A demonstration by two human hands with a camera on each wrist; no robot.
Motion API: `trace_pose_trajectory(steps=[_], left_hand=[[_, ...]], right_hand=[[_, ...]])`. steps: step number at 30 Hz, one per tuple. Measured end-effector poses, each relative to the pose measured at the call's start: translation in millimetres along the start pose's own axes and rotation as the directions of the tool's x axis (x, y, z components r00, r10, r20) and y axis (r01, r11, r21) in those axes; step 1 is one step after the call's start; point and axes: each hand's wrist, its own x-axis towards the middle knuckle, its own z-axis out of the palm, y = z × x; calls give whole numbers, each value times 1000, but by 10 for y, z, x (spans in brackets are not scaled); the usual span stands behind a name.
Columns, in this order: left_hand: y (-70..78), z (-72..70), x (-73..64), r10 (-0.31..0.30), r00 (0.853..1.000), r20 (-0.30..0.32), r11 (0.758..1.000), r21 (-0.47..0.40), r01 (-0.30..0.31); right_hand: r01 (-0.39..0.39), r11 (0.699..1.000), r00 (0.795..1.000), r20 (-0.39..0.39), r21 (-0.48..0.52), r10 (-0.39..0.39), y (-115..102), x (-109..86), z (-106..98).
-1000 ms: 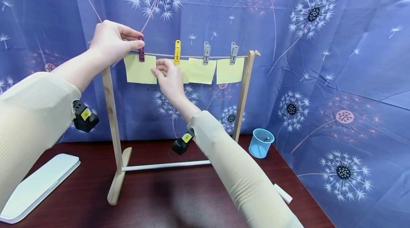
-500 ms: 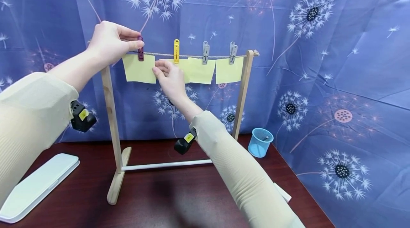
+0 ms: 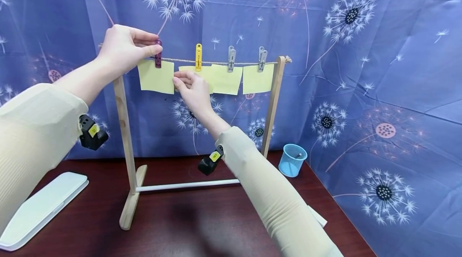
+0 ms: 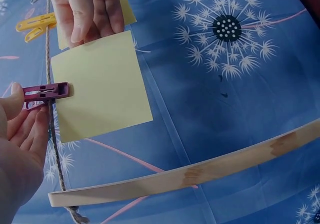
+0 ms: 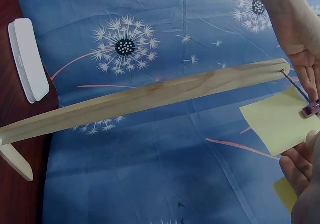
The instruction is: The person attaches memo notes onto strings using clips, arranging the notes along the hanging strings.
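Observation:
My left hand (image 3: 124,50) pinches a purple clothespin (image 3: 158,59) at the rope's left end. Below it hangs a yellow paper note (image 3: 156,76), with the clothespin's tip over its top edge, as the left wrist view shows. My right hand (image 3: 196,90) is at the note's right edge, fingers loosely bent; in the left wrist view its thumb (image 4: 80,14) stays off the paper, and the fingertips are partly hidden at the edge. A yellow clothespin (image 3: 198,57) holds another note (image 3: 202,72), partly behind my right hand. Two grey clothespins (image 3: 231,59) hold two more notes (image 3: 227,80).
The rope (image 3: 213,63) runs between wooden posts (image 3: 272,104) joined below by a white bar (image 3: 187,186). A white case (image 3: 47,205) lies at left on the dark red table (image 3: 162,221). At right are a blue mesh cup (image 3: 291,164) and a small white block (image 3: 317,216).
The right thumb has drawn back slightly from the note's right edge. The left hand still pinches the purple clothespin in the same place. The whole view has shifted slightly.

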Motion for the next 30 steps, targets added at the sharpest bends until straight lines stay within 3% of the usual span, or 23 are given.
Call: trace_pose_trajectory(steps=[20, 30], left_hand=[[-21, 44, -13, 24, 1000, 6, 1000, -17, -24], [-23, 33, -6, 19, 1000, -2, 1000, 17, -19]], right_hand=[[-40, 998, 999, 1, 58, 40, 149, -61, -70], [-34, 995, 999, -18, 94, 36, 214, -107, -110]])
